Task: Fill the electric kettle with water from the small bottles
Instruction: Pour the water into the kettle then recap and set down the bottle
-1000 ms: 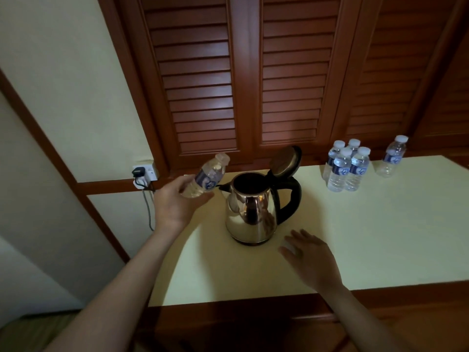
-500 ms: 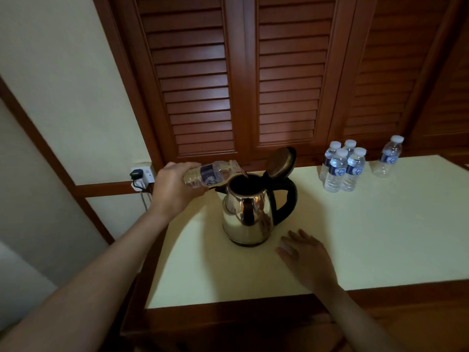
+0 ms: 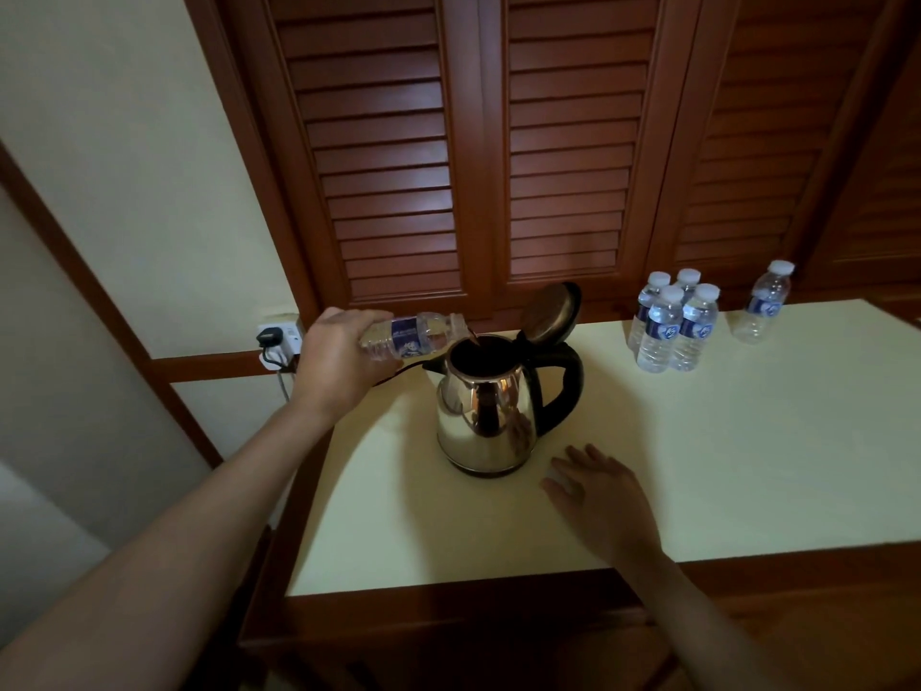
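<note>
Dark brown louvred wooden doors [image 3: 388, 167] fill the wall behind the work area. Below them runs a cream-topped surface with a dark wooden edge [image 3: 747, 441].

A polished stainless-steel electric kettle with a black handle [image 3: 486, 421] stands upright on the left part of the surface. Its round hinged lid [image 3: 548, 314] is tipped up and back, leaving the opening exposed. The handle faces right and the spout faces left.

The left grip [image 3: 339, 361], a bare hand, is curled round the base end of a small clear plastic water bottle with a blue label [image 3: 413, 334]. This bottle is uncapped and held close to horizontal. Its mouth sits over the left rim of the kettle opening, and a thin dark streak runs from the mouth down into it.

The right grip [image 3: 603, 496] holds nothing. It lies palm down with fingers straight and spread, just in front and to the right of the kettle base. Contact with the surface cannot be confirmed.

Four capped bottles of the same kind [image 3: 670, 326] stand upright, bunched together at the back of the surface and well apart from the kettle. A fifth capped bottle [image 3: 762, 304] stands alone near them, further right.

A white wall socket [image 3: 286, 334] carrying a black plug [image 3: 267, 337] is fixed to the wall, left of the left grip.
</note>
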Demonstrator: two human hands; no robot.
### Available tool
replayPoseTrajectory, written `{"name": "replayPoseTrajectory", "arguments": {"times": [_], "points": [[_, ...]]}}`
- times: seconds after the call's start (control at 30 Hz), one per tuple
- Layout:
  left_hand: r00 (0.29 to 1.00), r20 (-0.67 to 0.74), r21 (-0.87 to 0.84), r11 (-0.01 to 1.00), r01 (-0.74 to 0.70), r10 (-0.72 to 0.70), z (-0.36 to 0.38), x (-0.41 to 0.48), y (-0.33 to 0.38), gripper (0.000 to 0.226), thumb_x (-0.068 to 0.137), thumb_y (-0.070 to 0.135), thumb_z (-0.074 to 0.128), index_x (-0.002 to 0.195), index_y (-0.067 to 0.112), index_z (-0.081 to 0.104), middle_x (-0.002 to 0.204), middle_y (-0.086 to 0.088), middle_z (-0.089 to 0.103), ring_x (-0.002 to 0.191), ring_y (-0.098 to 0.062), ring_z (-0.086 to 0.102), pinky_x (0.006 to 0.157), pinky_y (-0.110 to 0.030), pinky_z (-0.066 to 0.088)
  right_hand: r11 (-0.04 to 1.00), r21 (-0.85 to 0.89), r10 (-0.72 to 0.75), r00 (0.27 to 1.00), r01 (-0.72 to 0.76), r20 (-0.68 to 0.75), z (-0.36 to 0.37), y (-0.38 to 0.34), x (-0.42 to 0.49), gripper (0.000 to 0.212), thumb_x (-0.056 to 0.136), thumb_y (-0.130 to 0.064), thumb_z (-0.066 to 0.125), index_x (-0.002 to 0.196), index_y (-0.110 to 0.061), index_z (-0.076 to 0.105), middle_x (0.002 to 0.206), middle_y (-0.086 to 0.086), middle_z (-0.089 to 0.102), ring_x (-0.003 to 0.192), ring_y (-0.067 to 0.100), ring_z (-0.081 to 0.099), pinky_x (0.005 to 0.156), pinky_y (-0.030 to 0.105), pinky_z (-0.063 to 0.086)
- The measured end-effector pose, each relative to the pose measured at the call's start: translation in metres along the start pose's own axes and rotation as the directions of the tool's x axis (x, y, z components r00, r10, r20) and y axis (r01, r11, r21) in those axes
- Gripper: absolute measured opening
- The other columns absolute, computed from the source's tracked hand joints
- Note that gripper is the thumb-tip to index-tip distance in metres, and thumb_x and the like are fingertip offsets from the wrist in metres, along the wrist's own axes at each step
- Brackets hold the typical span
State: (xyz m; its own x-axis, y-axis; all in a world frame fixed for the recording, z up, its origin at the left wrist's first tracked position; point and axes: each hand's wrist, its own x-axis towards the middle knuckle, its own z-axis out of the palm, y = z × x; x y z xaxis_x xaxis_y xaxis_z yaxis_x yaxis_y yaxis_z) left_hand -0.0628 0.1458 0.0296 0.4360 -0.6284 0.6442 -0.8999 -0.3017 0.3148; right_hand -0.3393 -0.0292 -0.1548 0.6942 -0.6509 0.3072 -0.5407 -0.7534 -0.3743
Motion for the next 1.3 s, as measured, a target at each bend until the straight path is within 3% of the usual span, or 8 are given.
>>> {"name": "replayPoseTrajectory", "arguments": {"times": [0.13, 0.27, 0.37, 0.5, 0.87, 1.07, 1.17, 1.3], "points": [[1.0, -0.005, 0.006, 1.0, -0.003, 0.003, -0.0016, 0.0007, 0.0001, 0.055, 0.067, 0.021, 0.093, 0.118, 0.015, 0.074, 0.103, -0.005, 0.076, 0.094, -0.024, 0.059, 0.074, -0.028, 0.042, 1.0, 0.001, -0.007, 1.0, 0.007, -0.015, -0.0032, -0.0023, -0.0001, 0.032, 0.092, -0.049, 0.055, 0.113, -0.031, 0.071, 0.132, -0.002, 0.065, 0.133, 0.025, 0.052, 0.107, 0.044, 0.044], [1.0, -0.01, 0.022, 1.0, 0.004, -0.004, -0.0029, 0.0004, 0.0012, 0.055, 0.068, 0.02, 0.092, 0.12, 0.014, 0.074, 0.105, -0.006, 0.075, 0.097, -0.024, 0.059, 0.076, -0.027, 0.042, 1.0, -0.019, -0.023, 0.999, 0.022, -0.028, -0.0019, -0.0009, -0.0013, 0.035, 0.09, -0.05, 0.053, 0.109, -0.028, 0.073, 0.125, 0.001, 0.069, 0.127, 0.028, 0.058, 0.102, 0.046, 0.048], [1.0, -0.004, 0.031, 1.0, -0.002, 0.002, -0.0042, 0.0011, 0.0011, 0.056, 0.067, 0.019, 0.092, 0.119, 0.013, 0.074, 0.105, -0.007, 0.075, 0.097, -0.024, 0.059, 0.075, -0.027, 0.041, 1.0, 0.008, -0.016, 0.999, 0.016, -0.034, -0.0011, -0.0012, -0.0006, 0.024, 0.088, -0.041, 0.067, 0.105, -0.025, 0.074, 0.121, 0.003, 0.071, 0.123, 0.031, 0.06, 0.1, 0.048, 0.049], [1.0, -0.001, 0.047, 0.999, -0.006, 0.006, -0.0048, 0.0021, 0.0016, 0.059, 0.064, 0.017, 0.093, 0.119, 0.012, 0.074, 0.106, -0.008, 0.075, 0.098, -0.025, 0.059, 0.076, -0.025, 0.038, 1.0, 0.008, 0.005, 0.999, -0.005, -0.034, -0.0035, -0.0042, -0.0019, 0.024, 0.089, -0.042, 0.067, 0.108, -0.029, 0.074, 0.127, 0.001, 0.069, 0.128, 0.028, 0.057, 0.105, 0.046, 0.046], [0.999, 0.012, 0.072, 0.997, -0.04, 0.039, -0.0044, 0.0034, 0.0042, 0.06, 0.065, 0.016, 0.093, 0.121, 0.012, 0.072, 0.109, -0.009, 0.075, 0.101, -0.026, 0.06, 0.08, -0.027, 0.041, 0.999, -0.018, -0.037, 0.994, 0.036, -0.106, -0.0088, -0.0087, -0.0036, 0.018, 0.081, -0.032, 0.079, 0.096, -0.022, 0.075, 0.109, 0.001, 0.074, 0.113, 0.028, 0.066, 0.093, 0.045, 0.051], [0.995, 0.021, 0.105, 0.99, -0.096, 0.094, -0.0055, 0.0046, 0.0062, 0.056, 0.069, 0.016, 0.09, 0.121, 0.011, 0.072, 0.112, -0.007, 0.075, 0.103, -0.027, 0.058, 0.08, -0.029, 0.04, 0.999, -0.016, -0.03, 0.994, 0.029, -0.107, -0.0052, -0.0062, -0.0032, 0.024, 0.083, -0.042, 0.066, 0.099, -0.026, 0.075, 0.115, 0.0, 0.073, 0.117, 0.028, 0.064, 0.095, 0.046, 0.052], [0.994, 0.028, 0.12, 0.987, -0.106, 0.103, -0.0054, 0.0062, 0.0049, 0.057, 0.068, 0.014, 0.09, 0.122, 0.011, 0.071, 0.114, -0.007, 0.074, 0.105, -0.027, 0.058, 0.081, -0.03, 0.039, 0.999, -0.034, -0.04, 0.993, 0.037, -0.115, -0.0073, -0.0086, -0.0027, 0.017, 0.082, -0.035, 0.074, 0.094, -0.023, 0.075, 0.107, 0.001, 0.074, 0.109, 0.028, 0.067, 0.09, 0.044, 0.053], [0.992, 0.039, 0.121, 0.985, -0.122, 0.118, -0.0049, 0.0076, 0.0058, 0.057, 0.067, 0.013, 0.091, 0.121, 0.01, 0.072, 0.114, -0.008, 0.074, 0.105, -0.03, 0.059, 0.084, -0.034, 0.042, 1.0, -0.028, -0.01, 0.997, 0.008, -0.07, -0.0026, -0.0021, -0.003, 0.025, 0.087, -0.043, 0.065, 0.106, -0.028, 0.073, 0.123, -0.002, 0.07, 0.124, 0.026, 0.06, 0.101, 0.044, 0.049]]}}
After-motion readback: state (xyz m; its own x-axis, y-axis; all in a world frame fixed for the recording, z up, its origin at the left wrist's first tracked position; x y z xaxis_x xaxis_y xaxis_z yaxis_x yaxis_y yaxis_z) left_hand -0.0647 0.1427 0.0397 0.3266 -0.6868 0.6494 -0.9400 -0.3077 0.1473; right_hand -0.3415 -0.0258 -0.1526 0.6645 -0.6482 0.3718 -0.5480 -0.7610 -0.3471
